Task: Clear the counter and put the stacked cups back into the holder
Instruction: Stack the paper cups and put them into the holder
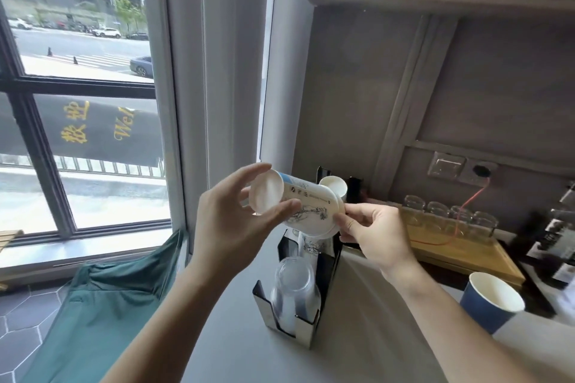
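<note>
I hold a stack of white paper cups [303, 205] with an ink drawing sideways above the counter, its base pointing left. My left hand [230, 218] grips the base end between thumb and fingers. My right hand [370, 233] pinches the rim end. Directly below stands the black and steel cup holder [306, 323]. Its near slot holds upside-down clear plastic cups [294, 286], and its middle slot holds more printed paper cups [312, 247]. Another white cup [334, 185] shows behind the held stack.
A blue paper cup [491, 298] stands on the grey counter [373, 336] at the right. A wooden tray [460, 252] with several glass jars [448, 214] sits behind it, dark bottles [557, 246] beyond. A green cloth [102, 305] hangs left, under the window.
</note>
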